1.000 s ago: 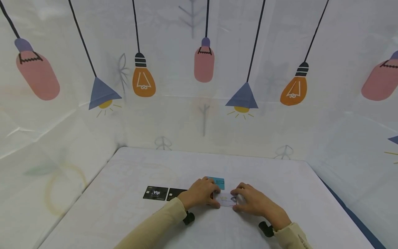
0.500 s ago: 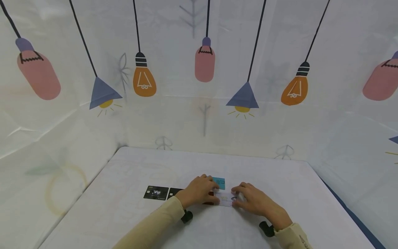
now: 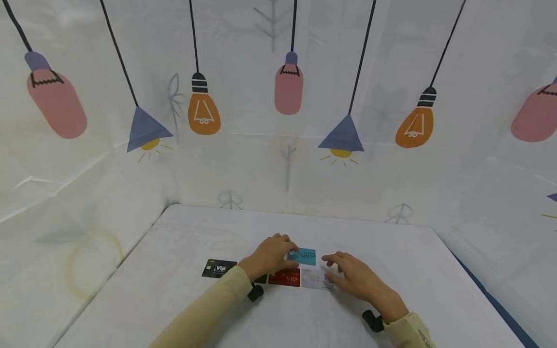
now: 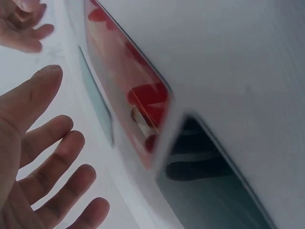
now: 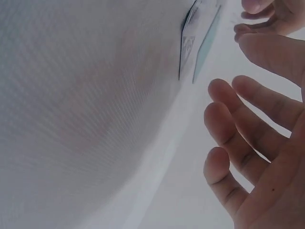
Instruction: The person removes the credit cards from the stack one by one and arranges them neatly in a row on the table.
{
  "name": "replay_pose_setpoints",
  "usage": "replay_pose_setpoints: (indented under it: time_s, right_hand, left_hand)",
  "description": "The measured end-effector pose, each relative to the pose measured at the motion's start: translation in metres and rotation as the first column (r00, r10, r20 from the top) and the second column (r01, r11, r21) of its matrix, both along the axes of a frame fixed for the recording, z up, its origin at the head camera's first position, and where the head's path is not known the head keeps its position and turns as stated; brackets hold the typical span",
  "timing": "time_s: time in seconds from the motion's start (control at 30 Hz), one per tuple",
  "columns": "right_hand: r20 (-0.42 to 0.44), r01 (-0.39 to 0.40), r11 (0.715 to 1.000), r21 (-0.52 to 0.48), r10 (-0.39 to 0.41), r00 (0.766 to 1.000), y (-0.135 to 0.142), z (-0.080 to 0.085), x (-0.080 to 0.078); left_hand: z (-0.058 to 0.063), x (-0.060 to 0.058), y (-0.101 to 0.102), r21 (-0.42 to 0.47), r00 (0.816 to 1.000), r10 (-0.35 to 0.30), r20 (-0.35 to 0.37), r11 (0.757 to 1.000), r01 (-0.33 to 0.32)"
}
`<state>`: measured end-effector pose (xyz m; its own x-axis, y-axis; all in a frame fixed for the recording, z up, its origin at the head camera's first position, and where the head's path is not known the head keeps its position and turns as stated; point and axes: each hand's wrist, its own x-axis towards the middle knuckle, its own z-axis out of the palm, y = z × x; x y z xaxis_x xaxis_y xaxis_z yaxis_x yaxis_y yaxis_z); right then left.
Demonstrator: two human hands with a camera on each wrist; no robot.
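Observation:
In the head view a row of VIP cards lies flat on the white table. From left to right come a black card point(image 3: 217, 267), a second dark card point(image 3: 262, 280) mostly behind my left arm, a red card point(image 3: 285, 278) and a pale white card point(image 3: 314, 279). Behind the red and white ones is a blue card point(image 3: 304, 256). My left hand point(image 3: 270, 255) hovers with loose fingers at the blue card's left end; the left wrist view shows nothing in its grasp. Loosely bent and holding nothing, my right hand point(image 3: 359, 278) is beside the white card's right end.
The white table point(image 3: 196, 232) has a rounded far left corner. A cloth wall printed with hanging lamps point(image 3: 289, 89) rises behind it and along both sides. A black wrist camera point(image 3: 373, 320) sits under my right wrist.
My left hand has moved left and away from the white card, uncovering the red card and more of the blue one. My right fingers have eased back slightly from the white card.

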<state>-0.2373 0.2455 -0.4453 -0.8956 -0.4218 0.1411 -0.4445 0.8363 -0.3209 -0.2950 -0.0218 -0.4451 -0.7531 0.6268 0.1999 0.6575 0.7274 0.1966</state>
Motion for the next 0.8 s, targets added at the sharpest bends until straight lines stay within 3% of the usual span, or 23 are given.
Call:
replay_pose_setpoints:
  time_s: [0.2, 0.4, 0.8]
  right_hand:
    - [0.008, 0.049, 0.999, 0.003, -0.049, 0.999, -0.002, 0.000, -0.001]
    - [0.026, 0.101, 0.995, 0.013, -0.101, 0.995, -0.005, 0.000, -0.008]
    - [0.039, 0.071, 0.997, -0.004, -0.071, 0.997, -0.010, 0.003, -0.022]
  left_hand:
    - [-0.002, -0.013, -0.009, -0.032, 0.999, 0.030, -0.011, 0.999, -0.031]
    - [-0.007, -0.025, -0.011, -0.079, 1.000, 0.002, 0.014, 0.997, -0.001]
    - [-0.009, -0.034, -0.008, -0.095, 0.997, -0.022, 0.077, 0.995, 0.029]
